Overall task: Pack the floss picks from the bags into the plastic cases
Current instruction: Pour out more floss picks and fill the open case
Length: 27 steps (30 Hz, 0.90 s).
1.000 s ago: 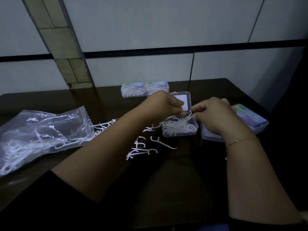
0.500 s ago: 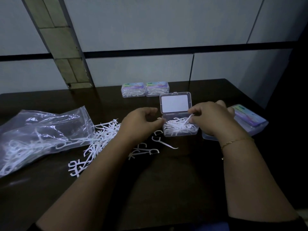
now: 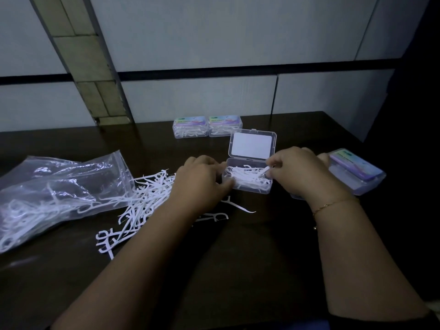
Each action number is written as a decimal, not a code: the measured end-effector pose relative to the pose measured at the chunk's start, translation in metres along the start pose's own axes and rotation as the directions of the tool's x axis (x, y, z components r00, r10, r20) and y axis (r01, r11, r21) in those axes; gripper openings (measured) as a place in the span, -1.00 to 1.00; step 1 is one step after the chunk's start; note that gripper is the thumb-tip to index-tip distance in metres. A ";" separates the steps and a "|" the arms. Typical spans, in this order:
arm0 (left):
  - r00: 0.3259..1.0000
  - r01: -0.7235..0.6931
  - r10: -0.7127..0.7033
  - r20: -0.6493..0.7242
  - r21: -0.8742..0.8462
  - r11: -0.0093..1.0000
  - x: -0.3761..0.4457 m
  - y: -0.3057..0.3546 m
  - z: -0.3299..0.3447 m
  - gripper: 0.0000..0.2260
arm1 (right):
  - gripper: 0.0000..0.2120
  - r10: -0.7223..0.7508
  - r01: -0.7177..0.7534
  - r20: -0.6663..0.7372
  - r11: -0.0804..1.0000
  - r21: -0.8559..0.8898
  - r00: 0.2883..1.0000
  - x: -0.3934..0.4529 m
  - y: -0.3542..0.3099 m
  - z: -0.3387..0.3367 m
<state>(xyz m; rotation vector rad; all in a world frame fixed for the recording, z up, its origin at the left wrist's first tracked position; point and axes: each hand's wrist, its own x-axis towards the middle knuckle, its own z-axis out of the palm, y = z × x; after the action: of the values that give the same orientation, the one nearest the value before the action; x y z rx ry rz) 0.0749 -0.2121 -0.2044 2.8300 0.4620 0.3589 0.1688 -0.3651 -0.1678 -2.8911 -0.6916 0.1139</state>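
Dim panelled wall backs a dark table [image 3: 238, 270]. At far left lies one clear bag [image 3: 59, 186] with picks inside, and just beside it a loose pile [image 3: 145, 201] too tangled to count. The left hand [image 3: 202, 184], which was over the case a second ago, has dropped to its left wall, fingers curled against it. One open case [image 3: 250, 179] is part filled. The right hand [image 3: 300, 172] still pinches a pick [image 3: 263, 172] over it, so filling goes on. Two shut cases [image 3: 207, 126] stand behind; at least one more [image 3: 357, 172] lies right.
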 end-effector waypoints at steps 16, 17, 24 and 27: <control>0.992 -0.099 0.104 -0.075 0.066 0.993 -0.004 0.009 0.009 -0.53 | -0.79 -0.010 0.008 -0.175 1.000 -0.011 0.984 0.005 -0.016 0.014; 0.993 -0.096 0.100 -0.068 0.054 0.994 -0.003 0.009 0.006 -0.53 | -0.81 -0.015 0.018 -0.183 1.000 0.012 0.983 0.004 -0.014 0.013; 0.999 -0.041 0.043 -0.030 0.084 0.996 -0.010 -0.007 -0.025 -0.60 | -0.78 -0.043 0.043 -0.009 0.999 0.032 0.999 -0.010 -0.022 -0.006; 0.998 -0.052 0.044 0.049 0.169 0.984 -0.025 -0.018 -0.042 -0.67 | -0.65 -0.135 0.146 0.149 0.987 -0.070 0.980 -0.025 -0.032 -0.004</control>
<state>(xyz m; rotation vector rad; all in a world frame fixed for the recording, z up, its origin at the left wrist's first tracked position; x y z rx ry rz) 0.0355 -0.1959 -0.1753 3.0122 0.4348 0.2767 0.1327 -0.3484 -0.1577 -2.9201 -0.9443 0.2858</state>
